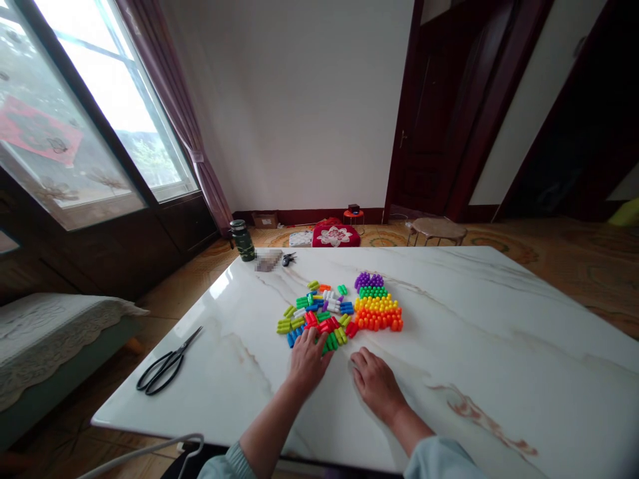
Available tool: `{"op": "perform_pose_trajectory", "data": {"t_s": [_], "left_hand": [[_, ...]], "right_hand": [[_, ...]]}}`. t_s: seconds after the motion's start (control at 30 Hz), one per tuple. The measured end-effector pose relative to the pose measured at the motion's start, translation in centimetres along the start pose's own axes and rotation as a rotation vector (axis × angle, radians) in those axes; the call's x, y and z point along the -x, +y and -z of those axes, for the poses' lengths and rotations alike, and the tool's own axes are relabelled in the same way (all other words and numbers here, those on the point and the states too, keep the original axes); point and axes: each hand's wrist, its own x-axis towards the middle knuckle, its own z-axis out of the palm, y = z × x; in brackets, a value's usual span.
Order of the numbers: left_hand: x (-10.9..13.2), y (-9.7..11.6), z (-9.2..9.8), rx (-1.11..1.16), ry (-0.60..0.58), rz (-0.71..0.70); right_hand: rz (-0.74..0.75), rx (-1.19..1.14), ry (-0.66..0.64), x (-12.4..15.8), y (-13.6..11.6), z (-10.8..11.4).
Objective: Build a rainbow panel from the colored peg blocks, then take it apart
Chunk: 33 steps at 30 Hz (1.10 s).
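My left hand (308, 359) reaches into a loose heap of small plastic pieces with rounded ends. Its fingers are apart, and the tips touch or hover just over red pieces (328, 324) and green pieces (331, 342). Lime, blue and white pieces (333, 306) lie around them. To the right of the heap, similar pieces are grouped by colour in rows: purple (369, 280), green (373, 292), yellow (375, 303) and orange (378, 319). My right hand (377, 382) rests on the tabletop nearer to me, fingers curled together; what is under them is hidden.
Black-handled scissors (168, 364) lie on the white marbled table (239, 392) at the left. A dark green bottle (242, 241) and a small dark tool (288, 259) are at its far left corner. Beyond stand a stool (437, 229) and a red cushioned seat (335, 236).
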Motion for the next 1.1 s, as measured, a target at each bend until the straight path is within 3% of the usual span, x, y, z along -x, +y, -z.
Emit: {"op": "perform_pose_trajectory", "data": {"t_s": [0.53, 0.7, 0.87, 0.97, 1.1], "left_hand": [[-0.2, -0.1, -2.4, 0.066, 0.161, -0.174], [0.6, 0.5, -1.9, 0.234, 0.245, -0.229], [2.2, 3.6, -1.4, 0.462, 0.097, -0.213], [2.4, 5.2, -1.9, 0.387, 0.035, -0.168], [2.0, 5.7, -2.2, 0.267, -0.015, -0.117]], "right_hand": [[0.004, 0.021, -0.005, 0.0, -0.1, -0.1], [0.02, 0.025, 0.049, 0.1, 0.1, -0.3], [0.085, -0.073, 0.137, 0.3, 0.4, -0.3], [0.123, -0.051, 0.134, 0.4, 0.7, -0.7], [0.114, -0.063, 0.116, 0.4, 1.1, -1.3]]}}
